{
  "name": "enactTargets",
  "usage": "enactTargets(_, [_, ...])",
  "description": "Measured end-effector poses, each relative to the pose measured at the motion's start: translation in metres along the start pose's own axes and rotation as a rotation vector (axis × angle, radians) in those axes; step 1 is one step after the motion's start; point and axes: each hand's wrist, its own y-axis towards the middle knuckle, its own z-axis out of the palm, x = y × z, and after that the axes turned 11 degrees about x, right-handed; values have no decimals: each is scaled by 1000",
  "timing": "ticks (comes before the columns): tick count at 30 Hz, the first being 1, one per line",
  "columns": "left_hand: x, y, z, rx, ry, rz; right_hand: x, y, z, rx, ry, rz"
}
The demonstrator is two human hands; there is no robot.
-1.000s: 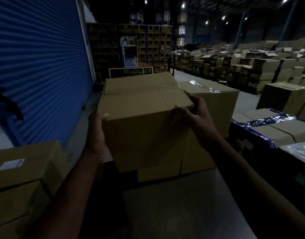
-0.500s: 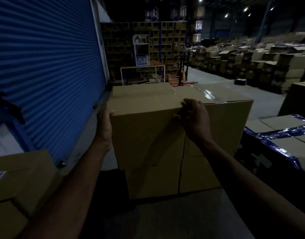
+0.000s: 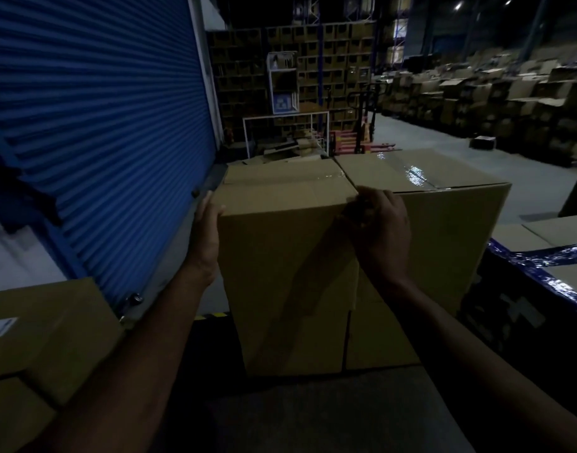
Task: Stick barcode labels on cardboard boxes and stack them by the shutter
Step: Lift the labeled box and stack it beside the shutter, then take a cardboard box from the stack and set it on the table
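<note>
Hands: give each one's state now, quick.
Left hand: open, flat against the plain brown cardboard box's left side.
Right hand: fingers curled, gripping its top right corner.

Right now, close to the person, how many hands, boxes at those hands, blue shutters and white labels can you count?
Hands: 2 (left hand, right hand)
Boxes at the hands: 2 (held box, taped box)
Blue shutter: 1
White label: 1
Total: 6

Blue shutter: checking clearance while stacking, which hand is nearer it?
Left. The left hand grips the box's shutter-side face, beside the shutter; the right hand is at the far corner.
</note>
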Motion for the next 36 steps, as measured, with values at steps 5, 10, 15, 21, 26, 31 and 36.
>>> enactTargets(5, [3, -12, -6, 26, 75, 92, 9, -13, 3, 6, -87, -60])
enactTargets(10, [13, -47, -32, 74, 208, 129, 36, -32, 18, 73, -123, -191])
enactTargets(15, [24, -101, -70, -29, 315, 89, 79, -72, 59, 200, 28, -257])
enactTargets(21, [31, -172, -152, -195, 443, 59, 157, -134, 128, 429, 267, -329])
enactTargets(26, [25, -226, -229, -351, 490, 35, 230, -181, 175, 579, 378, -386])
enactTargets(31, [27, -271, -319, -487, 526, -65, 297, -226, 213, 704, 384, -426])
enactTargets(36, [38, -312, -408, -546, 618, -252, 352, -271, 250, 766, 400, -397])
